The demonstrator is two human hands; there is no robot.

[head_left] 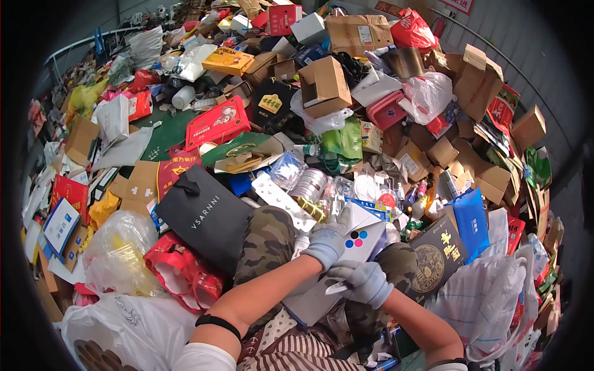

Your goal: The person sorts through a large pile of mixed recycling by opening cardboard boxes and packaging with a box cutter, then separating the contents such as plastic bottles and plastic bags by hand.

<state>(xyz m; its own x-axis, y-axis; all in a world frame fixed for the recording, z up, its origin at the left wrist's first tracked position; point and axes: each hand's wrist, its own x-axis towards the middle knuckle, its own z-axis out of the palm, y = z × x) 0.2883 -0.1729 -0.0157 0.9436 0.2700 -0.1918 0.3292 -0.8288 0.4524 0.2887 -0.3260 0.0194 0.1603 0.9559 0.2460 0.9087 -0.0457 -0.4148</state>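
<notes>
A white cardboard box (367, 217) with pink, blue, black and yellow dots sits tilted between my knees in camouflage trousers. My left hand (327, 243), in a pale grey work glove, grips the box along its left side, with the fingers reaching toward its top. Just below and to the right, my right hand (361, 284), gloved the same way, is closed on a white flap (337, 288) at the near part of the box. The two gloves are close together. A black paper bag (204, 213) lies left of my knee.
Mixed waste surrounds me. A black box with gold print (438, 256) and a blue folder (470, 224) lie at the right. Clear bottles and a ribbed tin (308, 185) are ahead. White bags (127, 328) lie at the left front. Cardboard boxes (324, 86) are heaped farther back.
</notes>
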